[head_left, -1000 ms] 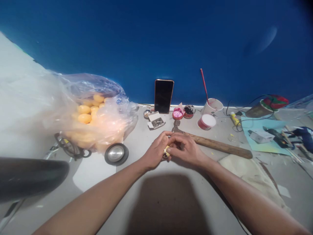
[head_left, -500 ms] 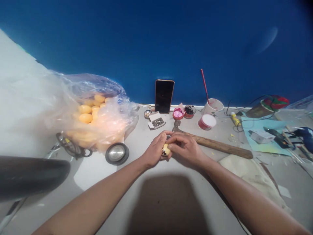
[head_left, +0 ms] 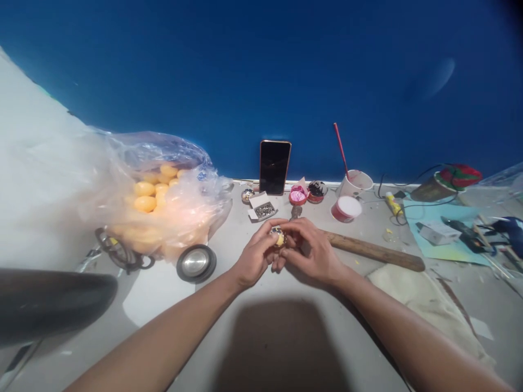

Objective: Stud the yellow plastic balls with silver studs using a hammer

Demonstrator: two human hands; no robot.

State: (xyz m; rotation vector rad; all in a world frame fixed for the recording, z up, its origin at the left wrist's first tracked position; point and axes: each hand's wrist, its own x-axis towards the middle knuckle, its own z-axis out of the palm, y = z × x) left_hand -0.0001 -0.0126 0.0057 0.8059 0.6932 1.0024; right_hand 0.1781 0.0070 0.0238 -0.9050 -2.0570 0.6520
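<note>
My 2 hands meet over the desk (head_left: 327,348), low in front of me. My left hand (head_left: 254,255) is closed on a small rounded yellow piece (head_left: 279,238) with shiny bits on its surface; it sits at the fingertips, between my 2 hands, raised off the desk. My right hand (head_left: 316,250) is just beside it, fingers bent, with a gap between thumb and forefinger; I cannot tell whether it touches the piece or pinches something small.

Behind my right hand lies a hammer (head_left: 376,251), its wooden handle running off to the right. Just beyond my left hand is an open white box (head_left: 262,209) of tiny shiny bits, with a shiny ball (head_left: 247,196) near it. A phone (head_left: 275,167) leans upright against the blue wall (head_left: 204,81), and to its right stand 2 little cups, a pink-filled cup (head_left: 298,195) and a dark-filled cup (head_left: 316,192). On my left, a clear plastic bag (head_left: 188,207) holds yellow egg-shaped pieces (head_left: 145,204), near a black-rimmed metal disc (head_left: 196,263).
</note>
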